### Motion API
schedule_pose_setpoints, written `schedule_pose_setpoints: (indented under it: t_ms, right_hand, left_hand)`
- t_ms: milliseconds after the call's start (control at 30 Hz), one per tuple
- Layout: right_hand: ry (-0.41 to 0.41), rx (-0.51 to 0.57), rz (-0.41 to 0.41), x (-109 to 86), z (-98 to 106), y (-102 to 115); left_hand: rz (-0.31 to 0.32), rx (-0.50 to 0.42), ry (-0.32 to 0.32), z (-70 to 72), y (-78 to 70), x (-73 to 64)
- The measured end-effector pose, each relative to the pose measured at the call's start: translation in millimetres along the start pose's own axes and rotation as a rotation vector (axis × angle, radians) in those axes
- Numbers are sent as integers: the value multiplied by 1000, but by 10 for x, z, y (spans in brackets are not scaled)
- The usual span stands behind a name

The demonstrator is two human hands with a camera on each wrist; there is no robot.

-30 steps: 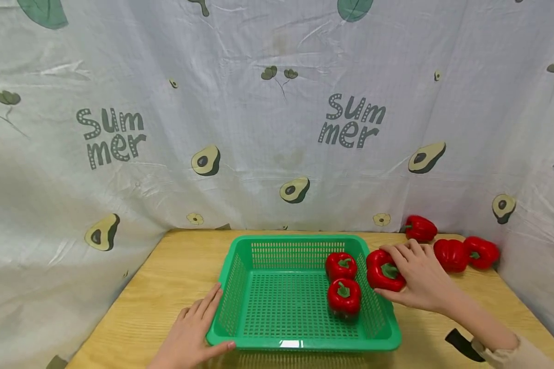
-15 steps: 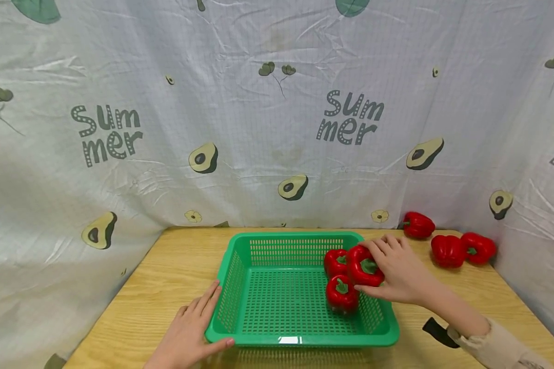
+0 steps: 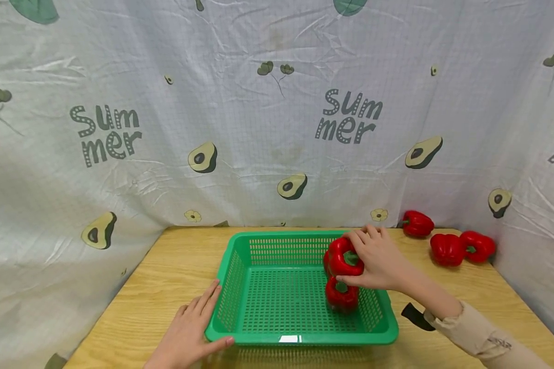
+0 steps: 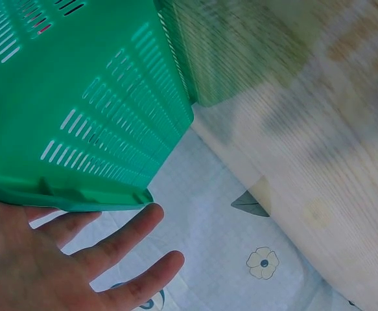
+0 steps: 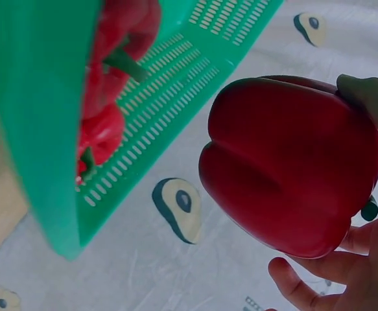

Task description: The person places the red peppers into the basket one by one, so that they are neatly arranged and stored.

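Observation:
My right hand [image 3: 376,261] grips a red bell pepper [image 3: 343,257], thumb on one side and fingers on the other, above the right part of a green plastic basket [image 3: 300,339]. In the right wrist view the held pepper [image 5: 292,168] fills the middle, its stem toward the palm. Two more red peppers lie in the basket; the front pepper [image 3: 341,297] shows below the held one, and the rear one is mostly hidden behind it. My left hand [image 3: 186,325] rests against the basket's left rim, its fingers extended along the outside, as the left wrist view of the basket [image 4: 85,123] also shows.
On the wooden table [image 3: 166,277], right of the basket, lie a back pepper [image 3: 417,224], a middle pepper [image 3: 447,250] and a right pepper [image 3: 482,247]. A printed cloth [image 3: 249,118] hangs behind and beside the table.
My right hand has carried the held pepper leftward from the basket's right rim to over the peppers inside. The left hand stays at the left rim.

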State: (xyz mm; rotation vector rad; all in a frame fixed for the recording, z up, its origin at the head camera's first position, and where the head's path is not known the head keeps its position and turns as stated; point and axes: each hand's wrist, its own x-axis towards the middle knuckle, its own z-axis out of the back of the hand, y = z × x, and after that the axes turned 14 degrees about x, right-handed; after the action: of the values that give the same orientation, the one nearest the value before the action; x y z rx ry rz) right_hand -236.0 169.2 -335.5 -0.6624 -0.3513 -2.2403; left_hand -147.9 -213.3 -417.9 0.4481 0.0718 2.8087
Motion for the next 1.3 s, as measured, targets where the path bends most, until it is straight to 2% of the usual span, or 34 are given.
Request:
schedule_pose_setpoints:
  t_ms: [200, 400, 667, 933, 1167, 1300]
  right_hand:
    - [14, 0, -12, 110, -23, 15]
    - [52, 11, -49, 205, -95, 52]
    - [68, 8, -32, 349, -190, 72]
    - [97, 26, -64, 416, -303, 84]
    - [87, 11, -35, 488, -400, 88]
    - [109, 1, -39, 528, -468, 82]
  left_hand:
    - [10, -18, 28, -1, 2, 9]
    - [11, -15, 10, -2, 2, 8]
    - [-6, -1, -38, -15, 5, 24]
    - [-3, -3, -24, -21, -2, 10]
    - [1, -13, -12, -15, 3, 11]
    - [0, -15, -9, -14, 9, 16]
